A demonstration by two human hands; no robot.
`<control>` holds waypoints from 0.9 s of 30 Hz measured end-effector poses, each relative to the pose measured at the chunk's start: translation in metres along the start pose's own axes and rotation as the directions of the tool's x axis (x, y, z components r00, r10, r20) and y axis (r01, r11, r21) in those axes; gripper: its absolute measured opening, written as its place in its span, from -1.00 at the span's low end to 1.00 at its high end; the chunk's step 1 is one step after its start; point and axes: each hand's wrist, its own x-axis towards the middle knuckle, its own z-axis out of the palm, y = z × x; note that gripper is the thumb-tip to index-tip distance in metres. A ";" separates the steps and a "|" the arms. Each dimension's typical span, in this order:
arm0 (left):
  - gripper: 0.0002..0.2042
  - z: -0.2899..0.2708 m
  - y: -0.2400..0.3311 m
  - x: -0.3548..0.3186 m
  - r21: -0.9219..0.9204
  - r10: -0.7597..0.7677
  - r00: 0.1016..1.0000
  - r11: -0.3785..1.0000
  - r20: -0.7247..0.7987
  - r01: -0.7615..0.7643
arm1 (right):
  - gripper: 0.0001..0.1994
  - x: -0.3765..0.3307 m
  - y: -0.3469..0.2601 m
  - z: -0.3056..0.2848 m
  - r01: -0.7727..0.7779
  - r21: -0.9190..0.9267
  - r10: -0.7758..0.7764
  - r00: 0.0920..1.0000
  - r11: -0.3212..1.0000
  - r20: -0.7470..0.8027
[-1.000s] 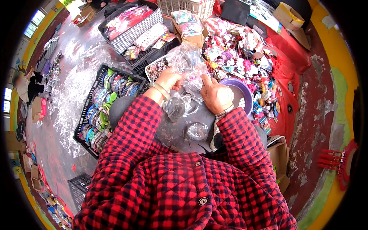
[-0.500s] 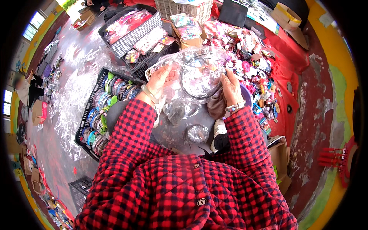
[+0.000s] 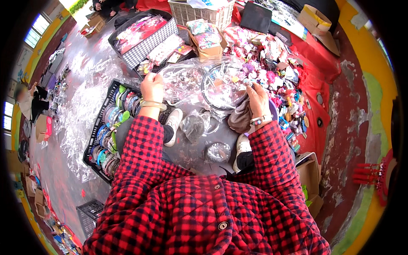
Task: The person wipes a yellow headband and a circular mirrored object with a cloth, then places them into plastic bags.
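Observation:
A large clear plastic bag [image 3: 180,83] stretches between my two hands. Several thin black hoops [image 3: 204,90], perhaps headbands, show through its right half. My left hand [image 3: 152,88] is closed in a fist on the bag's left edge. On the opposite side, my right hand [image 3: 258,100] pinches the bag beside the hoops. A grey-brown cloth [image 3: 240,115] hangs or lies just under the right hand; which one I cannot tell. Below the bag, a clear packet with dark contents [image 3: 193,127] and a round plastic-wrapped bundle [image 3: 218,151] rest on the floor between my shoes.
A black crate [image 3: 102,127] of colourful hoops stands to my left. Ahead are a patterned basket [image 3: 148,37], a small carton [image 3: 210,51] and a beige crate [image 3: 202,15]. Small accessories [image 3: 272,76] are heaped on red cloth [image 3: 318,72] at right. Loose plastic [image 3: 80,119] covers floor at left.
My left hand has moved left and closed from a looser, open-fingered hold. The plastic bag is drawn out wider to the left. My right hand has stayed nearly in place.

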 end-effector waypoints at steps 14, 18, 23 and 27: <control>-0.88 -0.067 0.025 0.031 -0.044 0.383 0.888 0.922 0.255 -0.385 | -0.72 -0.025 -0.054 -0.026 0.369 -0.453 0.132 0.640 0.812 0.757; -0.85 -0.076 0.051 0.040 0.007 0.540 0.780 0.821 0.316 -0.571 | -0.68 -0.040 -0.053 -0.009 0.458 -0.421 0.122 0.551 0.783 0.826; -0.82 -0.130 -0.008 0.065 0.206 0.363 0.924 0.902 0.117 -0.380 | -0.71 -0.031 -0.052 -0.002 0.135 -0.265 0.081 0.738 0.955 0.669; -0.80 -0.167 -0.046 0.061 0.204 0.308 0.941 0.921 0.139 -0.332 | -0.70 -0.041 -0.068 0.007 -0.045 -0.095 0.100 0.676 0.995 0.730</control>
